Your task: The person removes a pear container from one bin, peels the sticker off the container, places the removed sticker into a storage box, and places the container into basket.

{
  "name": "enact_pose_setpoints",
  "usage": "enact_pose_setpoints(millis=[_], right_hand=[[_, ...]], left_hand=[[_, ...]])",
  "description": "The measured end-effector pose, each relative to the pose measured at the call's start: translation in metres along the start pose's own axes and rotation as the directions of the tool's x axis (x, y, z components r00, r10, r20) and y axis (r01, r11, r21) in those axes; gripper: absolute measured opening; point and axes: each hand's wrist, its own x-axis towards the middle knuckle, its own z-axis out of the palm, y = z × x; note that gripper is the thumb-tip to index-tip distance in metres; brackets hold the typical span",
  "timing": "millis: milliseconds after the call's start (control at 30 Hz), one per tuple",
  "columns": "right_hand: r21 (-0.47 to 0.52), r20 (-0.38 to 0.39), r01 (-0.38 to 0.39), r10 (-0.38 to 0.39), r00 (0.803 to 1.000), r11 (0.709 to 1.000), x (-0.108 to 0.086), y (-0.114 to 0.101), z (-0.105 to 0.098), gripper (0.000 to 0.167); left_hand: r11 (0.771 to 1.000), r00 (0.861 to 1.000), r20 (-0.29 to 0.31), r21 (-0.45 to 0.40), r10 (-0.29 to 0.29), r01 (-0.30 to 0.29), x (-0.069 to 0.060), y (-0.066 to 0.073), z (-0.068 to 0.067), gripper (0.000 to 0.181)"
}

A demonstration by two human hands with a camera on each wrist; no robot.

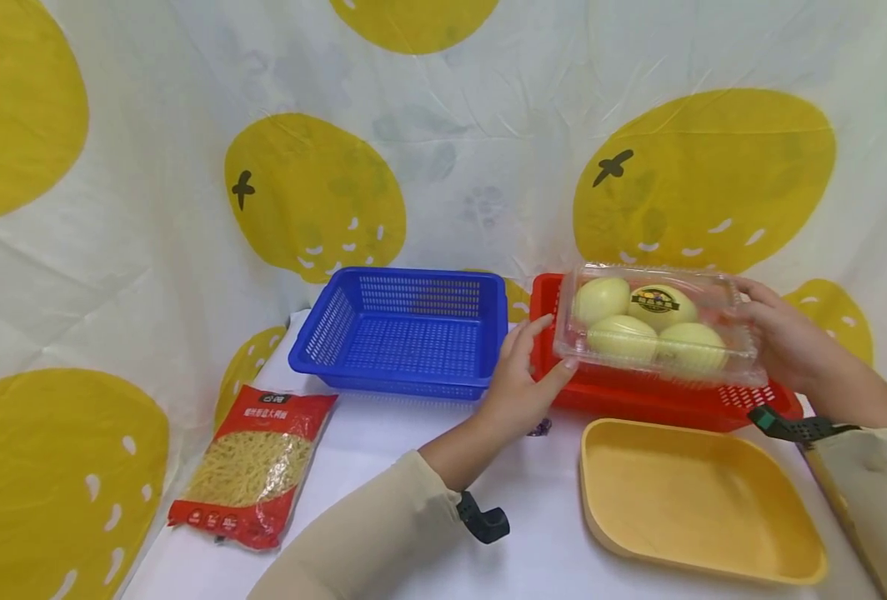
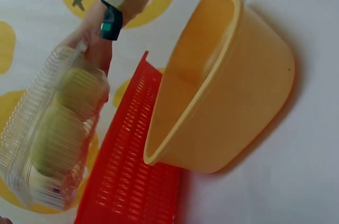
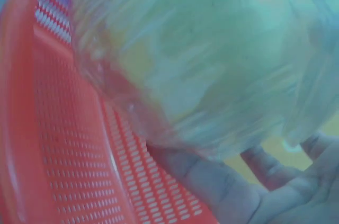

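A clear plastic box (image 1: 657,325) with several pale yellow-green round fruits and a dark label is held up over the red basket (image 1: 638,398). The right hand (image 1: 789,337) grips the box's right end. At its left end the left hand (image 1: 522,379) is spread, thumb by the box's lower left corner; whether it touches is hard to tell. In the left wrist view the box (image 2: 55,134) hangs above the red basket (image 2: 132,171), with the right hand (image 2: 92,46) at its far end. The right wrist view shows fingers (image 3: 206,179) under the box (image 3: 185,65).
A blue basket (image 1: 406,387) stands left of the red one. The yellow tub (image 1: 691,500) is in front of the red basket. A red bag of pasta (image 1: 256,467) lies at the left on the white table. A patterned curtain (image 1: 488,183) hangs behind.
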Motion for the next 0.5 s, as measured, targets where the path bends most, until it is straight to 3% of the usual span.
enact_pose_setpoints(millis=[200, 400, 500], right_hand=[[-0.010, -0.028, -0.011, 0.011, 1.000, 1.000, -0.014, -0.008, 0.017, 0.046], [-0.024, -0.147, -0.065, 0.061, 0.987, 0.998, -0.033, -0.010, 0.040, 0.048], [0.049, -0.185, -0.083, 0.090, 0.979, 0.995, -0.042, -0.010, 0.050, 0.047]], left_hand=[[0.999, 0.999, 0.025, -0.040, 0.028, -0.027, -0.009, 0.004, -0.011, 0.066], [0.992, 0.998, 0.052, -0.117, 0.045, -0.039, -0.020, 0.005, -0.025, 0.065], [0.991, 0.997, 0.064, -0.128, 0.034, -0.026, -0.025, 0.005, -0.031, 0.066]])
